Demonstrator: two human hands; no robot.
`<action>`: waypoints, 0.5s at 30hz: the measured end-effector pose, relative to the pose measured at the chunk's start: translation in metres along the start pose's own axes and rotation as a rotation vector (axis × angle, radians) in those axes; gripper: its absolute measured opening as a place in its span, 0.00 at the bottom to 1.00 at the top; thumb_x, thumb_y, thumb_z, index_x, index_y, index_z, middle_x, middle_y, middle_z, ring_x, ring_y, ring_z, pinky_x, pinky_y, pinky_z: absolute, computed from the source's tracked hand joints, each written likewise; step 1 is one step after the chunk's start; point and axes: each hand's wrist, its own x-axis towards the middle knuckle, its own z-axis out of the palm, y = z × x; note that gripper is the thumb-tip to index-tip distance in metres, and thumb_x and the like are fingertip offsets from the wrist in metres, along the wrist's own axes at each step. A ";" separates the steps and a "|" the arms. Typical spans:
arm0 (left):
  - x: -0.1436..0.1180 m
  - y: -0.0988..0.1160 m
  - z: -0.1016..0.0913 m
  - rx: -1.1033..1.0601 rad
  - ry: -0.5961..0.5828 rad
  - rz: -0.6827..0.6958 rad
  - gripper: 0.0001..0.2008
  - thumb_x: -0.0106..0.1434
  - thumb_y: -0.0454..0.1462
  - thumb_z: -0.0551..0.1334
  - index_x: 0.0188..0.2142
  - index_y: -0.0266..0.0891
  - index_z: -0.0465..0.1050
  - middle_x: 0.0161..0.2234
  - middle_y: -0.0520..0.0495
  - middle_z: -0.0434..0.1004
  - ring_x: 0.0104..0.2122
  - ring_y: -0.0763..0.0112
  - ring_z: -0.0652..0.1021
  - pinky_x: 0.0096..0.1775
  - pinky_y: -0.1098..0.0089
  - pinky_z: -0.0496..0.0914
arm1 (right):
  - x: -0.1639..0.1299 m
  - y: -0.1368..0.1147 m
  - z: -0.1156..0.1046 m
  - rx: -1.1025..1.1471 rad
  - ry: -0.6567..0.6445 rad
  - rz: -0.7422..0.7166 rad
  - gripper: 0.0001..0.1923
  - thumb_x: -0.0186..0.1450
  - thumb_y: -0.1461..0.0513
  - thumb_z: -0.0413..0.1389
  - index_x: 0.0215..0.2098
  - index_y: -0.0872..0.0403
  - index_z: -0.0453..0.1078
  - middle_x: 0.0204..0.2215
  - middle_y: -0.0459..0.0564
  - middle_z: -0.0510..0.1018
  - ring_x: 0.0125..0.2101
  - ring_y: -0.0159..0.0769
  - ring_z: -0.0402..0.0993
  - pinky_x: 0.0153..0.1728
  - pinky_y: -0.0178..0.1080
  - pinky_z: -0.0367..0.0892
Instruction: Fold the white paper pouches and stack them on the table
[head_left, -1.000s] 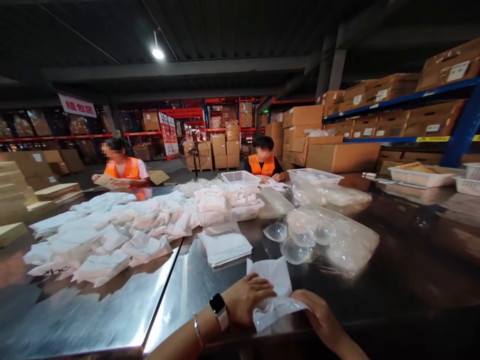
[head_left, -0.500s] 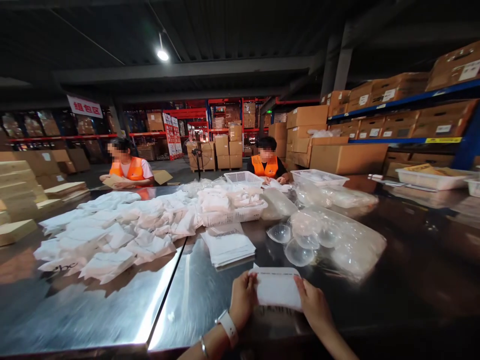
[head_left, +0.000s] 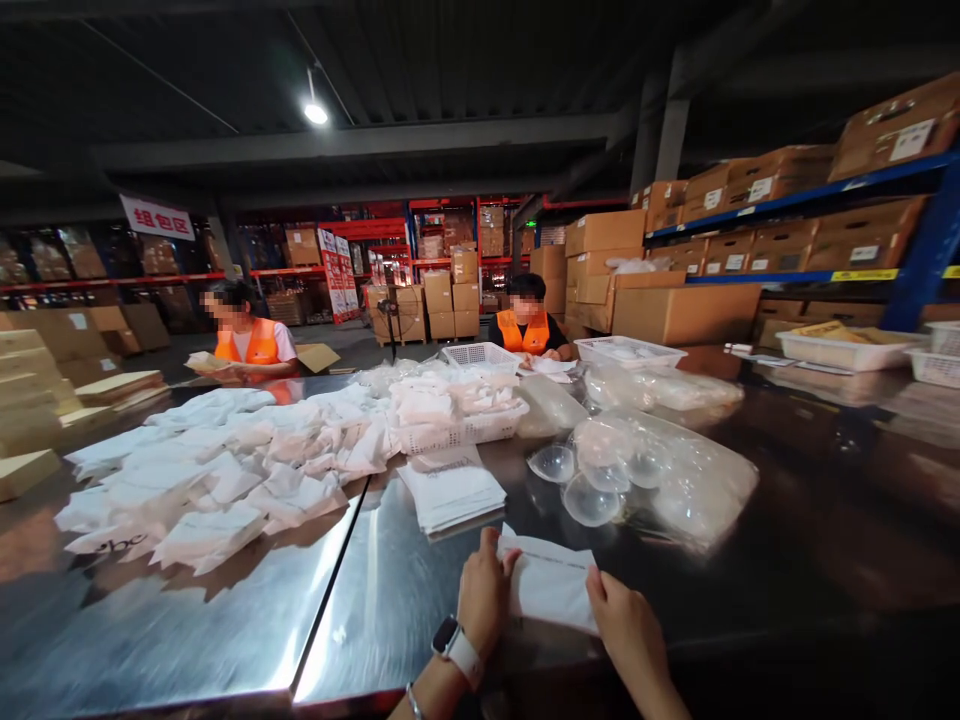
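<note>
A white pouch [head_left: 553, 585] with a line of dark print near its upper edge is held above the table's near edge. My left hand [head_left: 484, 590], with a watch on its wrist, pinches its left side. On the right side, my right hand [head_left: 626, 615] grips it between thumb and fingers. Just beyond lies a stack of flat white pouches [head_left: 454, 490]. Clear plastic cups [head_left: 592, 498], round and bowl-like, rest to the right of that stack. What the pouch contains, if anything, is hidden.
A heap of filled white pouches [head_left: 202, 470] covers the table's left. Behind the stack stands a white basket [head_left: 457, 432] of pouches. Clear plastic bags [head_left: 697, 490] lie at right. Two co-workers in orange vests [head_left: 525, 332] sit across the table. Cartons [head_left: 682, 312] stand behind.
The pouch has tilted, its right side now lower, and both hands have shifted slightly down. My left wrist has turned so the watch face shows. The view has swung a little rightward.
</note>
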 end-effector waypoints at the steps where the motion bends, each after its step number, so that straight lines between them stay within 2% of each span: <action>1: 0.000 -0.001 0.000 0.010 -0.002 0.003 0.16 0.67 0.41 0.54 0.51 0.35 0.64 0.37 0.37 0.78 0.39 0.53 0.78 0.38 0.63 0.67 | -0.002 0.001 0.002 0.004 0.014 0.004 0.23 0.69 0.57 0.41 0.23 0.51 0.70 0.24 0.55 0.79 0.28 0.44 0.78 0.24 0.37 0.60; 4: 0.000 -0.005 0.000 0.021 -0.008 0.024 0.14 0.68 0.41 0.53 0.50 0.36 0.65 0.37 0.38 0.78 0.40 0.54 0.78 0.40 0.64 0.67 | -0.009 0.004 0.009 0.052 0.097 -0.013 0.24 0.68 0.56 0.38 0.21 0.50 0.68 0.22 0.54 0.78 0.26 0.44 0.76 0.26 0.39 0.60; 8: -0.004 -0.006 -0.009 0.097 -0.048 0.036 0.17 0.70 0.40 0.46 0.43 0.34 0.70 0.35 0.38 0.78 0.37 0.56 0.78 0.38 0.64 0.67 | -0.013 0.006 0.015 0.134 0.264 -0.111 0.21 0.65 0.57 0.37 0.19 0.49 0.63 0.20 0.53 0.76 0.26 0.41 0.74 0.30 0.40 0.62; 11: -0.011 0.001 -0.019 0.199 -0.006 0.014 0.17 0.69 0.35 0.45 0.49 0.32 0.69 0.35 0.37 0.77 0.37 0.56 0.77 0.39 0.62 0.68 | -0.014 0.008 0.019 0.167 0.295 -0.173 0.19 0.64 0.58 0.38 0.19 0.49 0.61 0.21 0.52 0.75 0.28 0.41 0.73 0.32 0.40 0.61; 13: -0.015 0.008 -0.021 0.251 0.086 0.136 0.21 0.66 0.30 0.45 0.56 0.34 0.64 0.43 0.35 0.75 0.44 0.54 0.75 0.45 0.58 0.67 | -0.012 0.011 0.020 0.186 0.257 -0.171 0.19 0.64 0.57 0.38 0.19 0.49 0.61 0.21 0.52 0.75 0.28 0.41 0.73 0.32 0.41 0.61; 15: -0.017 0.013 -0.018 0.271 0.086 0.426 0.23 0.66 0.29 0.46 0.57 0.41 0.65 0.52 0.38 0.70 0.53 0.54 0.70 0.56 0.52 0.61 | -0.008 0.016 0.019 0.214 0.183 -0.148 0.19 0.64 0.55 0.38 0.20 0.49 0.61 0.22 0.52 0.75 0.28 0.42 0.73 0.32 0.42 0.61</action>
